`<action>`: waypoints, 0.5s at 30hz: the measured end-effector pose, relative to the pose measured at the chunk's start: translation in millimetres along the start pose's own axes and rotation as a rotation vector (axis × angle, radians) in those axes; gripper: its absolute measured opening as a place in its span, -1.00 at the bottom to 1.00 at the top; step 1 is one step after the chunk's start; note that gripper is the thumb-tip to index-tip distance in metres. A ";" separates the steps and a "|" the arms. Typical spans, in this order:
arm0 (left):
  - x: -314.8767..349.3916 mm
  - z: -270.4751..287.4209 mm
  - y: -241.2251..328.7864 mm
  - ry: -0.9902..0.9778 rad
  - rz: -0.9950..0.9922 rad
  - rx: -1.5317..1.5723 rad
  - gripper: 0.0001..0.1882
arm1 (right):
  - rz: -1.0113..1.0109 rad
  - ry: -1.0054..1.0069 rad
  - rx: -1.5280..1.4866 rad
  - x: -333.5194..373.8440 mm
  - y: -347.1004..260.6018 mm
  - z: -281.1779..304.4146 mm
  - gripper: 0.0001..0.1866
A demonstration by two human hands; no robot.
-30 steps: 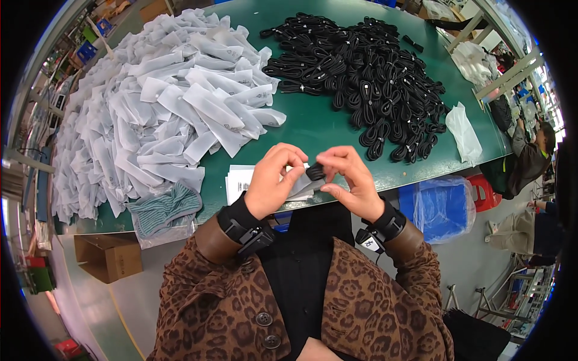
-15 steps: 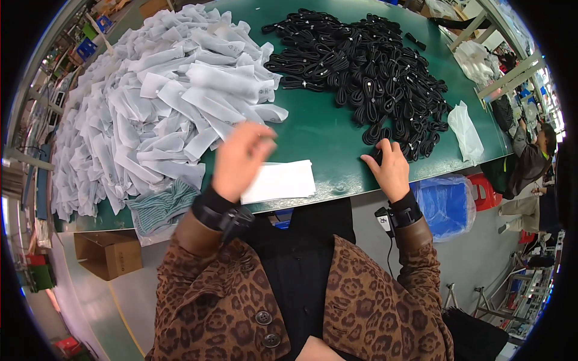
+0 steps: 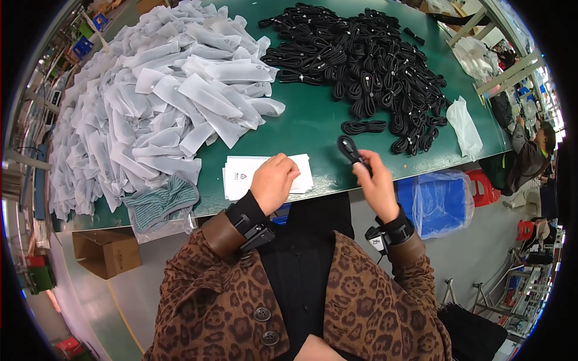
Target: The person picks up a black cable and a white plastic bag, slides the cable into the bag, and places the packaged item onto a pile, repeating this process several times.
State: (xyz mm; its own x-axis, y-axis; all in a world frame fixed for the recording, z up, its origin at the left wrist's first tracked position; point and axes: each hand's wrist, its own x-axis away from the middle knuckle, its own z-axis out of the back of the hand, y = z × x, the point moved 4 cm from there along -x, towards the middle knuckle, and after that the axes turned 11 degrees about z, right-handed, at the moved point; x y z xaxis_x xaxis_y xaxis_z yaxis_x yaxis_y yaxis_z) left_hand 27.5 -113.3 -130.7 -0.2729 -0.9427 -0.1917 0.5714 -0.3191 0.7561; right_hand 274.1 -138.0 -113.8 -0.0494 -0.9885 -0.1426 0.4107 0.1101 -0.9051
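Note:
My right hand [image 3: 377, 183] pinches one end of a black coiled cable [image 3: 349, 150], which hangs over the green table just right of a flat stack of white translucent bags [image 3: 241, 174]. My left hand [image 3: 275, 185] rests on that stack with its fingers curled together; whatever lies under the fingertips is hidden. Ahead of my right hand spreads a big heap of black coiled cables [image 3: 373, 78]. One loose coil [image 3: 363, 127] lies at the heap's near edge. To the left rises a large pile of filled white bags [image 3: 162, 90].
A striped teal cloth [image 3: 162, 204] lies at the table's [image 3: 307, 126] near left edge. A white plastic bag [image 3: 463, 127] is at the right. Below stand a cardboard box [image 3: 107, 253], a lined blue bin [image 3: 439, 207] and a red stool [image 3: 483, 188]. A person [image 3: 533, 156] sits far right.
My right hand has drawn a coiled cable out of the heap and brought it left and nearer. My left hand has moved from beside the bag pile down onto the white stack.

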 end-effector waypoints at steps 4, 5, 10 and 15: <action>-2.3 2.9 -3.0 -0.046 0.176 0.137 -0.90 | 0.526 -0.073 0.171 4.9 -33.3 -19.7 -0.63; -2.4 3.7 -2.3 -0.044 0.174 0.135 -0.90 | 0.560 -0.106 0.240 5.8 -39.0 -21.7 -0.63; 0.4 5.3 -0.2 -0.024 0.221 0.254 -0.92 | 0.681 -0.232 0.472 11.1 -49.8 -29.1 -0.64; 1.3 8.2 9.4 -0.014 0.053 0.270 -0.90 | 0.806 -0.402 0.490 7.7 -49.0 -32.2 -0.67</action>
State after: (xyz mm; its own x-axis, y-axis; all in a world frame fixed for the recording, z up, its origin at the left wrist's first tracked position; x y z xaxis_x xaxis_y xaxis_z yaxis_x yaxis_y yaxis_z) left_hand 26.2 -116.7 -118.8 -0.2599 -0.9553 -0.1406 0.3589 -0.2307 0.9044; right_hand 224.3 -147.7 -83.5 0.6775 -0.6107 -0.4098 0.5181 0.7918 -0.3235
